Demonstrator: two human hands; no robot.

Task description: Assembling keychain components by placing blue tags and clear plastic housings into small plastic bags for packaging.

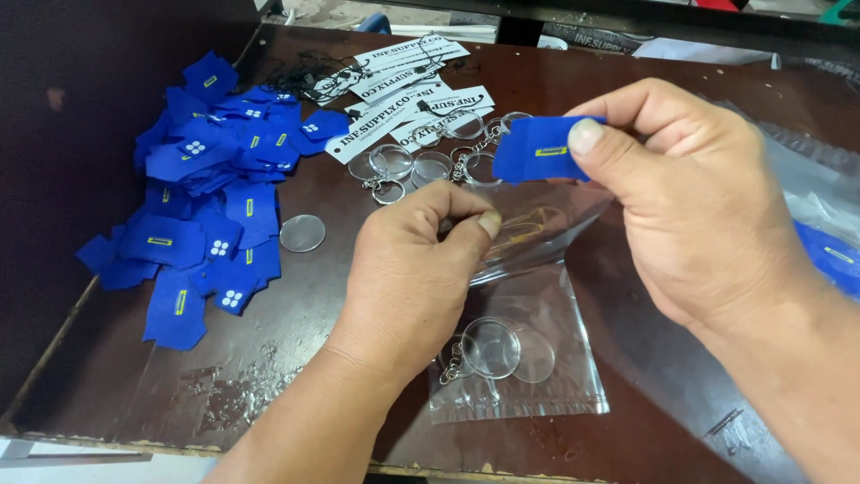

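Note:
My left hand [414, 269] pinches the open mouth of a small clear plastic bag [537, 305] that lies on the dark wooden table [269, 358]. Inside the bag, near its bottom, sits a round clear keychain disc with a short chain [488, 348]. My right hand [690, 206] holds a small blue fabric piece with a yellow mark [536, 148] between thumb and fingers, just above the bag's mouth.
A heap of blue fabric pieces [215, 179] covers the table's left side. Several clear keychain discs [421, 161] and white paper tags with black strings [394, 81] lie at the back. One loose clear disc [303, 233] rests beside the heap. More plastic bags [815, 206] lie at right.

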